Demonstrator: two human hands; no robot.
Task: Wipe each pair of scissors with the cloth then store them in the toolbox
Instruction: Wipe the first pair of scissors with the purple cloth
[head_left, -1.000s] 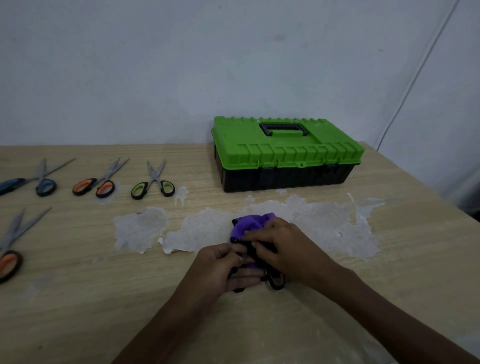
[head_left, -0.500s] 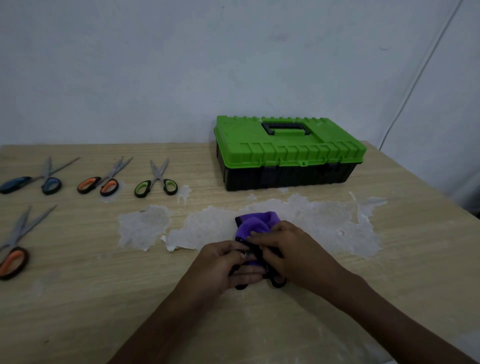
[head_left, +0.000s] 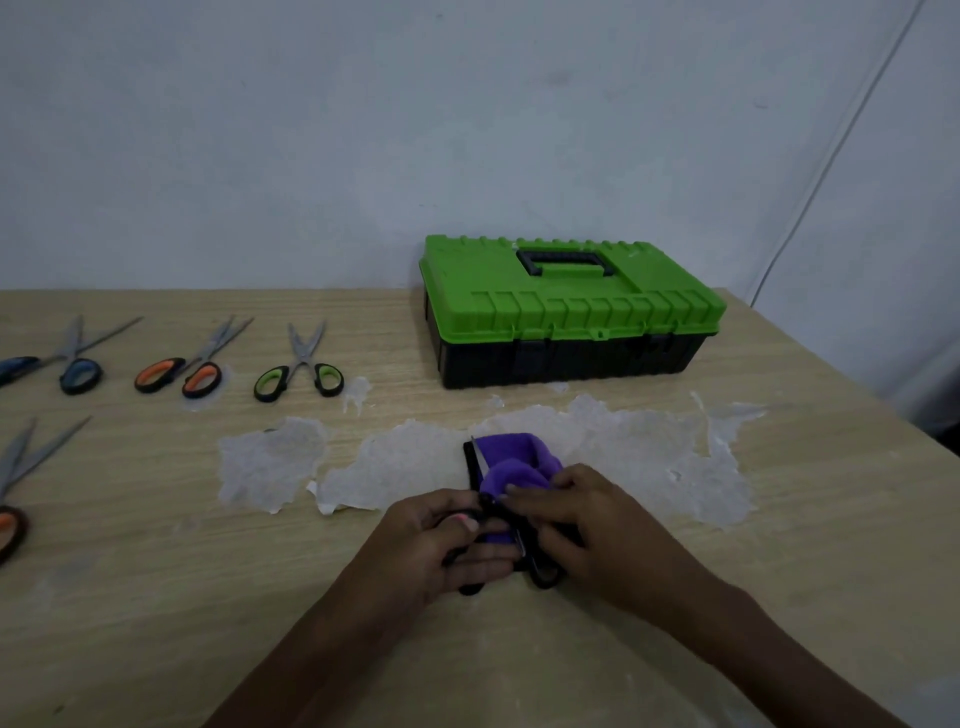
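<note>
The black-handled scissors (head_left: 544, 576) are gripped at the handles by the left hand (head_left: 441, 540), low on the worktop (head_left: 156, 597). The purple cloth (head_left: 514, 462) is pinched over the blades by the right hand (head_left: 587, 525). A blade tip, covered half a second ago, is now exposed at the cloth's left edge, so this wipe is judged nearly finished. The toolbox (head_left: 571, 312) is closed and must be opened before storing.

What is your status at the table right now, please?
Left hand grips black-handled scissors; right hand presses purple cloth on blade. Green toolbox shut; lid must open before storing.
</note>
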